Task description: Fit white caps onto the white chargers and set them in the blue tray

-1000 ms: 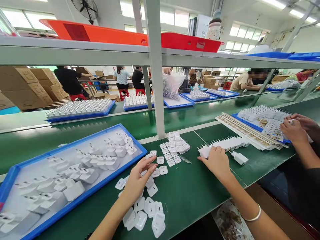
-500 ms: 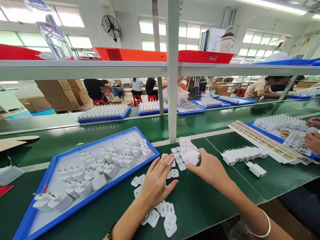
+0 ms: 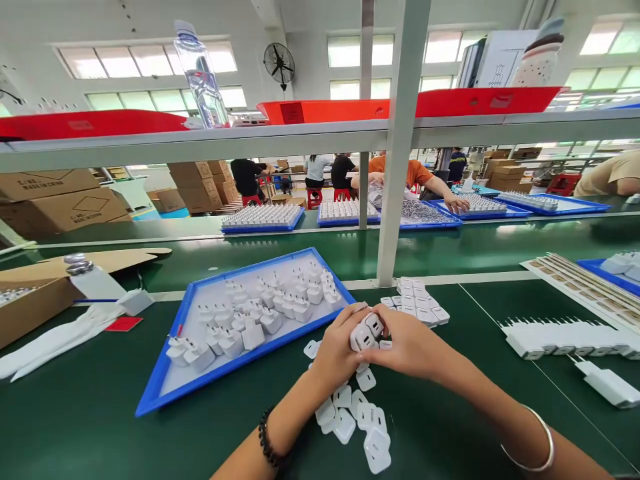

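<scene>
Both my hands meet at the middle of the green bench over one white charger plug (image 3: pixel 367 331). My left hand (image 3: pixel 336 353) curls around its left side and my right hand (image 3: pixel 411 348) grips its right side; the plug's pin face points up. Loose white plug caps (image 3: pixel 357 417) lie scattered under and in front of my hands. Just left stands a blue tray (image 3: pixel 165 380) holding several white chargers (image 3: pixel 260 312). Behind my right hand lies a neat patch of white caps (image 3: pixel 417 303).
A row of finished chargers (image 3: pixel 565 335) lies at the right, with one loose charger (image 3: pixel 607 385) in front. A white post (image 3: pixel 397 173) rises behind my hands. An open carton (image 3: pixel 30 297) sits far left. Other people work at the far line.
My right hand came left from the charger row carrying a white charger, and my left hand rose from the caps to meet it. My view swung left.
</scene>
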`<state>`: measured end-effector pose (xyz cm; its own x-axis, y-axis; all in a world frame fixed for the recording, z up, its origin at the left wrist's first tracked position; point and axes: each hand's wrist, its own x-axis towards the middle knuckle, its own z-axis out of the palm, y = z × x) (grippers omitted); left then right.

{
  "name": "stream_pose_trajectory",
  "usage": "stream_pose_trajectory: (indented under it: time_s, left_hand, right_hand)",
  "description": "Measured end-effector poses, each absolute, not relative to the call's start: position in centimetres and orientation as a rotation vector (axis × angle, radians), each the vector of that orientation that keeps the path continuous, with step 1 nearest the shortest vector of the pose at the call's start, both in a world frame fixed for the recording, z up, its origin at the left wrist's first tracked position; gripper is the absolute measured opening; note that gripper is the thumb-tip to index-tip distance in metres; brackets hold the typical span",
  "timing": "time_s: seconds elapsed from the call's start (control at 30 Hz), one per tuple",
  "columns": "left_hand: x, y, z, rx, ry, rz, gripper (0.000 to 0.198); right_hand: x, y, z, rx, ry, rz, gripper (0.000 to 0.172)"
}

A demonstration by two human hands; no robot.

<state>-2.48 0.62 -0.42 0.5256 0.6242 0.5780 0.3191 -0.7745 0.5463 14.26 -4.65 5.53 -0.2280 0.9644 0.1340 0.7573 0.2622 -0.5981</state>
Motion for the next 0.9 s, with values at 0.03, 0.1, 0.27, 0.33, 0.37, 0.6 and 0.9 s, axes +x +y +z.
stream_pose_trajectory:
  time_s: [0.03,0.1,0.27,0.33,0.37,0.6,0.9]
  left_hand:
    - [-2.5,0.7,-0.2,2.311,0.765,1.142,0.044]
    - [-2.4,0.8,0.3,2.191,0.748,1.159,0.041]
    - [-2.2,0.4,1.5,2.159,0.75,1.024,0.029]
    - [-2.2,0.2,1.7,2.182,0.707,0.981,0.031]
    - [-2.1,0.2,1.7,2.188,0.676,0.963,0.033]
    - [-1.8,-0.4,1.9,2.098,0.583,0.714,0.039]
    - [-1.5,-0.8,2.2,2.004,0.596,0.6,0.038]
  right_hand:
    - [14.9,-4.4,5.4,-1.47,-2.07,0.644,0.037]
    - [16.0,-3.7,4.8,-1.322,-2.064,0.745,0.049]
    - [17.0,-2.8,2.3,-1.103,-2.082,0.672,0.037]
    - [17.2,-3.0,1.4,-1.083,-2.057,0.631,0.035]
    - [17.4,-3.3,1.1,-1.063,-2.043,0.644,0.037]
    - [18.7,-3.0,1.0,-0.905,-1.622,1.047,0.022]
    - [18.5,-1.5,0.1,-0.985,-1.599,1.349,0.02]
